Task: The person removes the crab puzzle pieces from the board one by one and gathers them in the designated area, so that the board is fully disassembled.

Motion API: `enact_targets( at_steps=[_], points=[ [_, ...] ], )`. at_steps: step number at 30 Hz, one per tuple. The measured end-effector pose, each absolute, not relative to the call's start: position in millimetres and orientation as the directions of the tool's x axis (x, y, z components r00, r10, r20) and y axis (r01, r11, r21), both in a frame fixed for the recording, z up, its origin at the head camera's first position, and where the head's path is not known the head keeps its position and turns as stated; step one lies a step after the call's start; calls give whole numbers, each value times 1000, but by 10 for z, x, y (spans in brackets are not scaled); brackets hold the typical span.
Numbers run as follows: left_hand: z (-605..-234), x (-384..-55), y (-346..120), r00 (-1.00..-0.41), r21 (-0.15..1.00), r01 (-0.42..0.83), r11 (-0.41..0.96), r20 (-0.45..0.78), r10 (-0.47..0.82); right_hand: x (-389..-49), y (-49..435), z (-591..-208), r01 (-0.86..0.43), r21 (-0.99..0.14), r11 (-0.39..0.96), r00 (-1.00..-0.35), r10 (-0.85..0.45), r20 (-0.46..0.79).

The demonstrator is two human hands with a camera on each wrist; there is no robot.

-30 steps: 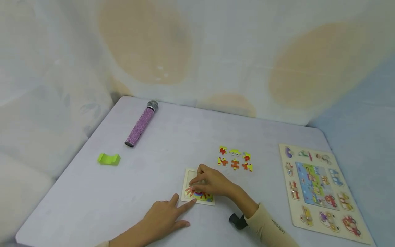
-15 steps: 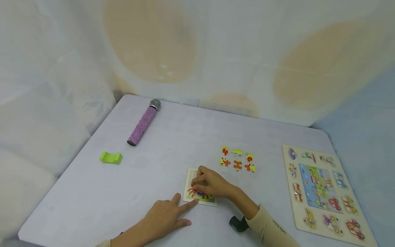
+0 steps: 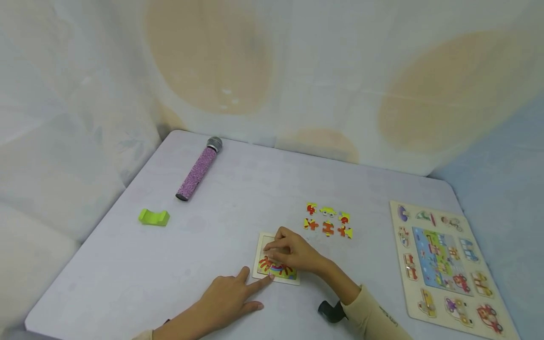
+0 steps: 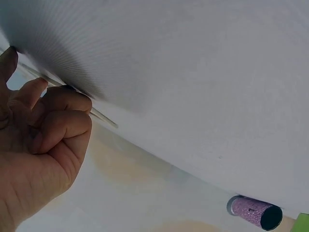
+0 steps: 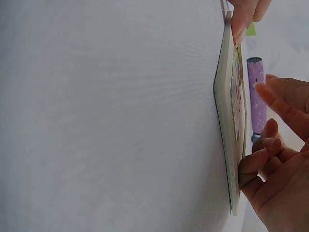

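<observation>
A small square jigsaw puzzle board (image 3: pixel 261 245) lies near the front of the table, its lower part filled with red, yellow and rainbow-coloured pieces (image 3: pixel 278 270). My left hand (image 3: pixel 225 297) touches the board's near edge with its straight index finger, while its other fingers fold under in the left wrist view. My right hand (image 3: pixel 297 250) hovers with bent fingers over the board and hides part of it. In the right wrist view its thumb and index finger show no piece between them, and the lower fingers (image 5: pixel 253 166) are at the board's edge.
Several loose jigsaw pieces (image 3: pixel 327 228) lie in two rows behind the right hand. A larger wooden picture puzzle (image 3: pixel 403 283) lies far right. A purple glitter microphone (image 3: pixel 197 173) and a green block (image 3: pixel 154 217) are on the left. A black object (image 3: pixel 331 311) sits by the right sleeve.
My right fingers have lifted slightly off the filled pieces, so more of the picture shows. The left hand stays at the board's edge. The head view has shifted a little.
</observation>
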State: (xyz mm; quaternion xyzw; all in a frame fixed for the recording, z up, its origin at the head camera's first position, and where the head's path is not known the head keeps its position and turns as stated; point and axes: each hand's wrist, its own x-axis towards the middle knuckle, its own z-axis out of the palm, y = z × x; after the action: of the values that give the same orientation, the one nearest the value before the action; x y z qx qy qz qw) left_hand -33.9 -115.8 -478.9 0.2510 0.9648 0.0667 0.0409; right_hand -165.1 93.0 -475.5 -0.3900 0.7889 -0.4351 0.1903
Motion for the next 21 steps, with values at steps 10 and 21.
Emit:
enact_targets(
  at_steps=[10,21],
  points=[
    [-4515,-556,-1376,-864,313,486,816,29,503,-1586,961,-4748,-562,-700,441,-634,-773,22],
    [-4649,-1065,-1531,-877,271,458,847,-21,481,-1412,905,-4745,-758,-428,493,-594,-792,140]
  ],
)
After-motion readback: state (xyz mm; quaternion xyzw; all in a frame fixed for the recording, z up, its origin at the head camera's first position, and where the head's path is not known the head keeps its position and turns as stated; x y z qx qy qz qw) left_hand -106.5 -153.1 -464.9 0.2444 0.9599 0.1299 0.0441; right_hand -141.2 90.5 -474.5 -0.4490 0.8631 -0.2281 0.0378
